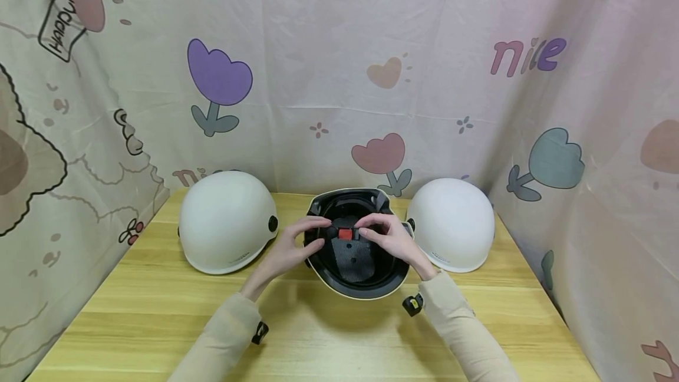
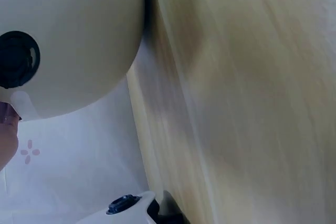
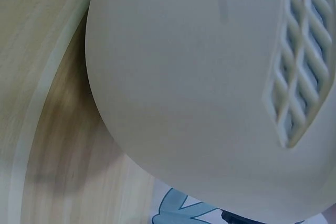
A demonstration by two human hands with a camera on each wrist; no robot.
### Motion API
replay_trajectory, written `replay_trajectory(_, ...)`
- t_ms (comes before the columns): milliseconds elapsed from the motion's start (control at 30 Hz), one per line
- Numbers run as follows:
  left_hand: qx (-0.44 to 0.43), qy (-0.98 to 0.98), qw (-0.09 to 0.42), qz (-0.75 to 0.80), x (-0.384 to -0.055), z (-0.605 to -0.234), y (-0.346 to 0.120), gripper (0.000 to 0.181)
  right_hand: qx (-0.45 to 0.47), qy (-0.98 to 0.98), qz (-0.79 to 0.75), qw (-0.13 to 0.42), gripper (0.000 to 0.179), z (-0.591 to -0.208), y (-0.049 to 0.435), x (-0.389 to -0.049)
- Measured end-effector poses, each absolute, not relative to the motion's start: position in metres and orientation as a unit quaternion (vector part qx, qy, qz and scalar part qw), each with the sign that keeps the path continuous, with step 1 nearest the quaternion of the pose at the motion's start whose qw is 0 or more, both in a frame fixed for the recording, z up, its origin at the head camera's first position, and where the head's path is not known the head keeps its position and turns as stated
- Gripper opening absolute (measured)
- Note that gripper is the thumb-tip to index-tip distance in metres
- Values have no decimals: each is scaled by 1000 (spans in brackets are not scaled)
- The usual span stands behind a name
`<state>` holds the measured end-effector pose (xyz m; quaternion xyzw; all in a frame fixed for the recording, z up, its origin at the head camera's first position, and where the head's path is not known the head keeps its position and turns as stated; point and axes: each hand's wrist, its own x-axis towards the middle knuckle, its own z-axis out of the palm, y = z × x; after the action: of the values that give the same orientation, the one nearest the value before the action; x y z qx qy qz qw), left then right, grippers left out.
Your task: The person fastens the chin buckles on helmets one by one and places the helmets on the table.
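Note:
An upturned helmet [image 1: 356,293] with a black padded inside sits between my hands at the middle of the table. Across its opening runs the chin strap, with a black and red buckle [image 1: 346,233] in it. My left hand [image 1: 289,249] holds the strap at the buckle's left end between thumb and fingers. On the other end, the thumb and fingertips of my right hand [image 1: 395,239] pinch the buckle's black part. Both wrist views show the helmet's white shell up close, with a round black knob [image 2: 18,59] in the left one and a lattice vent [image 3: 302,61] in the right.
A white helmet [image 1: 228,220] stands dome up on the left, beside my left forearm. Another white helmet [image 1: 451,223] stands dome up on the right, close behind my right wrist. The wooden table [image 1: 339,346] ends at a printed curtain [image 1: 318,75] at the back and sides.

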<state>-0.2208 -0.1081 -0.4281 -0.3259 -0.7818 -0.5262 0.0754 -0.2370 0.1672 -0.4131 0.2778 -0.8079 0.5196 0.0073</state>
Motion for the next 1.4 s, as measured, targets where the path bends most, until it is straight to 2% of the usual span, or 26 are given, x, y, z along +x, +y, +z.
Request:
replay_trajectory(1067, -335, -761, 21, -555, -214, -436, -128, 45, 277, -827, 488, 16, 16, -420, 168, -231)
replay_trajectory(1267, -343, -754, 30, -559, -215, -440, -133, 43, 299, -811, 499, 54, 15, -422, 166, -228)
replay_trajectory(1400, -337, -758, 27, -557, -214, -441, -136, 42, 322, -778, 523, 130, 12, -425, 163, -225)
